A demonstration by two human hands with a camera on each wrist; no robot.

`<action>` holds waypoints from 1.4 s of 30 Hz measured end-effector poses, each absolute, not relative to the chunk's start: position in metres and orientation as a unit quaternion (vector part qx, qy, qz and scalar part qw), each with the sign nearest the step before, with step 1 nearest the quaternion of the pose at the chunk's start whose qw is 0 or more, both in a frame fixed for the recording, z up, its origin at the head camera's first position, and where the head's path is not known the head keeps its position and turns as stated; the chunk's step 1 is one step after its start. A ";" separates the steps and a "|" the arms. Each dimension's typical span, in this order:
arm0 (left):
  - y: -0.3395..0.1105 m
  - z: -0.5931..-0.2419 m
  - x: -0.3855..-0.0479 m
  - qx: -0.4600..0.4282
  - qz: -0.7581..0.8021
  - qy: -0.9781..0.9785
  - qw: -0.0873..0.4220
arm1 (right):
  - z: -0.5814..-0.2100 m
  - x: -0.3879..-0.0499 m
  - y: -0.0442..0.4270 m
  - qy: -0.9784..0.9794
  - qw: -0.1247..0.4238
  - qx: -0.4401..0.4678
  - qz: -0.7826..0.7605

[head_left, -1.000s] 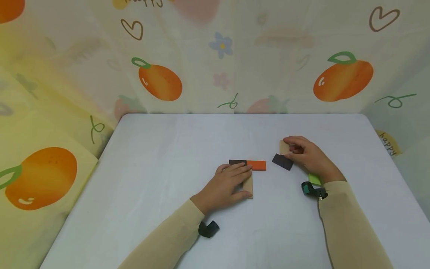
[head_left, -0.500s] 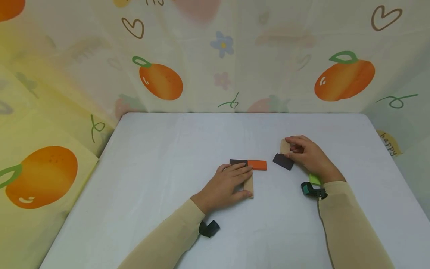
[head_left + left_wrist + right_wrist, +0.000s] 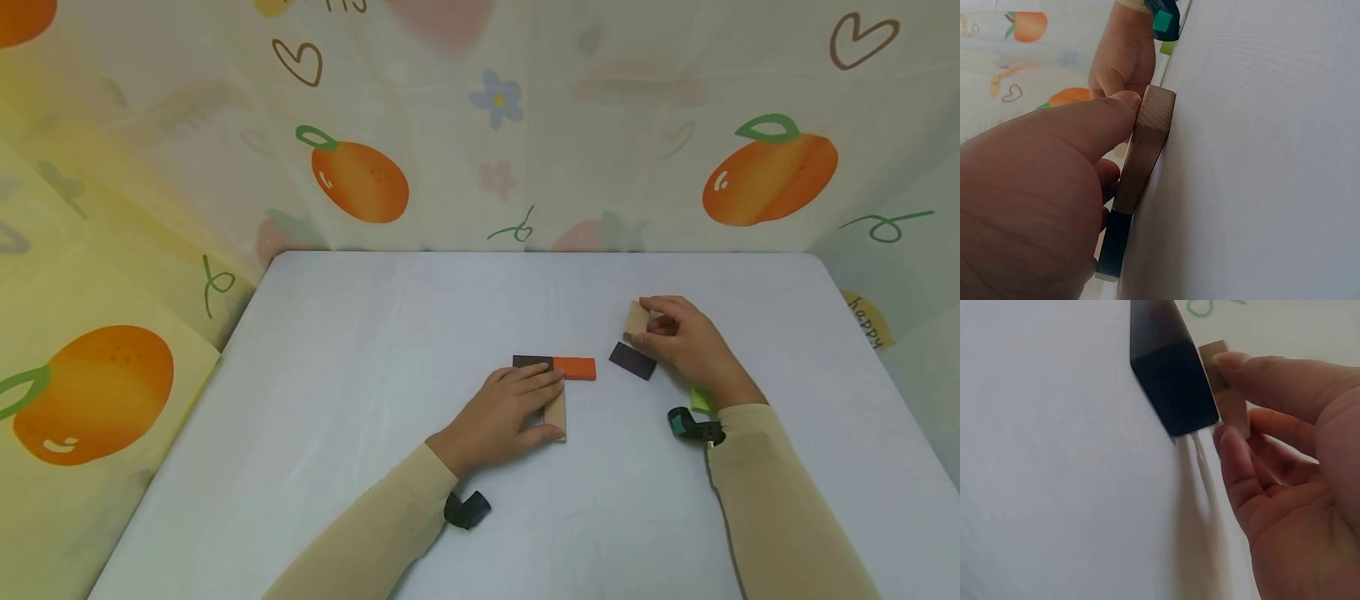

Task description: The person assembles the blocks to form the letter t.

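Observation:
In the head view, my left hand (image 3: 504,417) lies over a plain wooden block (image 3: 555,415), its thumb at the near end. Its fingertips touch a dark block (image 3: 528,362) and the adjoining end of an orange block (image 3: 576,368). The left wrist view has the thumb against the plain block (image 3: 1143,147), with the dark block (image 3: 1114,244) beyond. My right hand (image 3: 693,346) pinches another wooden block (image 3: 637,318) between thumb and fingers, also seen in the right wrist view (image 3: 1230,403). Just below it lies a tilted dark block (image 3: 632,361).
A green block (image 3: 702,402) is partly hidden beside my right wrist. The white table (image 3: 360,350) ends at a fruit-patterned cloth (image 3: 450,167) behind. Dark devices hang at the left wrist (image 3: 467,510) and right wrist (image 3: 693,426).
My right hand and its wooden block have moved slightly away from me, and that block now tilts, its near end shifted off the dark block. My left hand has stayed in place.

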State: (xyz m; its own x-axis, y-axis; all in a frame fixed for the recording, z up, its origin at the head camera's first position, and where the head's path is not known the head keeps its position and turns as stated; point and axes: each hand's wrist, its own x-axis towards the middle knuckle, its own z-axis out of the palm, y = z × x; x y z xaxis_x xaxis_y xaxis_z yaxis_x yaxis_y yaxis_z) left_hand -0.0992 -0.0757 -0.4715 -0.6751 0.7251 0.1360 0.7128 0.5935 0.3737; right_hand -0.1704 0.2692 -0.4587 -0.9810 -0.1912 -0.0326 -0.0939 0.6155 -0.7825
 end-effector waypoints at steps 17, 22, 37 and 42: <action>-0.075 -0.471 -0.100 0.402 0.211 0.891 0.017 | -0.450 -0.170 0.241 0.888 0.042 -0.114 -0.444; -0.075 -0.470 -0.100 0.404 0.205 0.891 0.015 | -0.452 -0.170 0.231 0.887 0.038 -0.129 -0.442; -0.075 -0.469 -0.100 0.408 0.198 0.891 0.011 | -0.455 -0.169 0.208 0.885 0.040 -0.158 -0.437; -0.075 -0.469 -0.101 0.406 0.197 0.892 0.014 | -0.458 -0.173 0.201 0.889 0.048 -0.167 -0.423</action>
